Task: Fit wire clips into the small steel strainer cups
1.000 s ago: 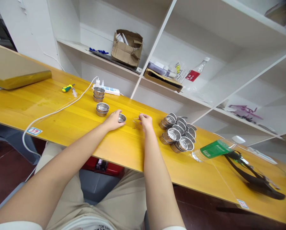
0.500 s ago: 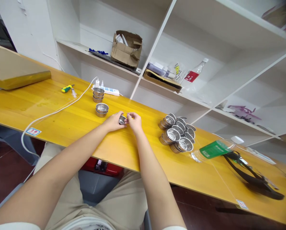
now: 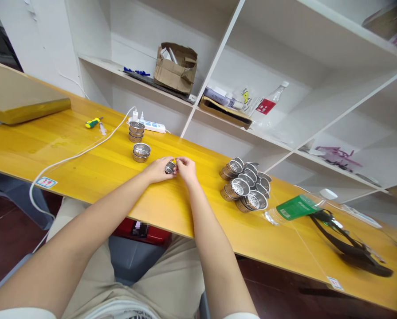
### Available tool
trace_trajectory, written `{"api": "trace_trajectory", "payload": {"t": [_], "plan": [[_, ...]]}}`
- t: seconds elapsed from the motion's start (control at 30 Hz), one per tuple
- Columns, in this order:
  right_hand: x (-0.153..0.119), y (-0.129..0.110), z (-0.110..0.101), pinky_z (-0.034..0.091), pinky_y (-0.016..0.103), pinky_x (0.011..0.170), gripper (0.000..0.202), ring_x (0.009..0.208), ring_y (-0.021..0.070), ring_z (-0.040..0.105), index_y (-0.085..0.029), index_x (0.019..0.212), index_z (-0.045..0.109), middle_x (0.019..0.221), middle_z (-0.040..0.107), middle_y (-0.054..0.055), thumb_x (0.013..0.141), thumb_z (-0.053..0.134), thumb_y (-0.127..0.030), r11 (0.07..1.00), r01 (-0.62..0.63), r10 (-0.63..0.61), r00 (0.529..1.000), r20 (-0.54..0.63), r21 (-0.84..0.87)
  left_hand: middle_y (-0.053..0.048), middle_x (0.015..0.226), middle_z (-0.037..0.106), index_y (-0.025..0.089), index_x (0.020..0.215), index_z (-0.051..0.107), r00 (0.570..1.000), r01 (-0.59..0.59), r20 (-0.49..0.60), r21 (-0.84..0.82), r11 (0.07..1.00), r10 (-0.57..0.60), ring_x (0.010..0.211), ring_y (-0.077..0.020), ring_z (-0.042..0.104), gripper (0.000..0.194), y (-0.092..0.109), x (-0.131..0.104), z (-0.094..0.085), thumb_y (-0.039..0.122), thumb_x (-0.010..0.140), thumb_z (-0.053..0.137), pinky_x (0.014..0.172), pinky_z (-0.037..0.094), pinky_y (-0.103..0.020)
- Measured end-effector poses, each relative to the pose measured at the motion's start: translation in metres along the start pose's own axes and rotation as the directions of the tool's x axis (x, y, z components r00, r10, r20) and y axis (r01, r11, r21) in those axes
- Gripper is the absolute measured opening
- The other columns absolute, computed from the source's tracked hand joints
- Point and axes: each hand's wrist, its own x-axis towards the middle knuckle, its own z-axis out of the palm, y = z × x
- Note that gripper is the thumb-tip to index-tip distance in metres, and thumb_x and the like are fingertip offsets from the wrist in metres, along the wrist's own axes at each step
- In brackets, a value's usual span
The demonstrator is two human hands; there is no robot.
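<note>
My left hand (image 3: pixel 160 170) is wrapped round a small perforated metal strainer cup (image 3: pixel 170 168), its mouth tilted up toward me, low over the table. Right beside the cup's rim, my right hand (image 3: pixel 186 169) has its thumb and fingers pinched together; whatever lies between them is hidden. To the left of my hands stand a short stack of like strainer cups (image 3: pixel 141 153) and, behind it, a taller stack (image 3: pixel 136 132). A cluster of several tilted stacks of strainer cups (image 3: pixel 241 188) sits to the right.
On the yellow table (image 3: pixel 95 173) lie a green-yellow screwdriver (image 3: pixel 92 123), a white cable (image 3: pixel 81 153) and a power strip (image 3: pixel 154 127). A green-labelled bottle (image 3: pixel 298 207) and a black strap (image 3: pixel 347 248) lie at the right. White shelves (image 3: pixel 211 53) rise behind, holding a cardboard box (image 3: pixel 174 68).
The fingers of both hands have shifted slightly around the cup's rim. The cup stays in my left hand, and the stacks have not moved.
</note>
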Motion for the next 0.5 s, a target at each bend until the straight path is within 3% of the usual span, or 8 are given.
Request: {"api": "trace_trajectory", "payload": {"t": [0.27,0.5], "plan": [[0.004,0.007,-0.002,0.055,0.025,0.052,0.023,0.049,0.0151,0.064,-0.016,0.104,0.075,0.059,0.066,-0.003,0.090,0.058,-0.021,0.998,0.004,-0.002,1.000,0.027,-0.067,-0.011,0.122,0.072,0.022,0.134,0.055,0.999,0.048,0.016,0.029,0.998,-0.049,0.112,-0.0312,0.070,0.066,0.007,-0.002,-0.003,0.051,0.078,0.076,0.092,0.055,-0.039],[0.007,0.011,-0.006,0.060,0.027,0.075,0.027,0.069,0.0163,0.072,-0.017,0.101,0.080,0.075,0.075,0.001,0.086,0.060,-0.025,0.952,0.113,-0.110,0.994,0.025,-0.283,-0.009,0.121,0.073,0.022,0.129,0.059,1.000,-0.005,-0.004,-0.008,1.000,0.005,0.111,-0.0294,0.070,0.062,0.005,-0.001,-0.004,0.051,0.077,0.077,0.094,0.054,-0.038]]}}
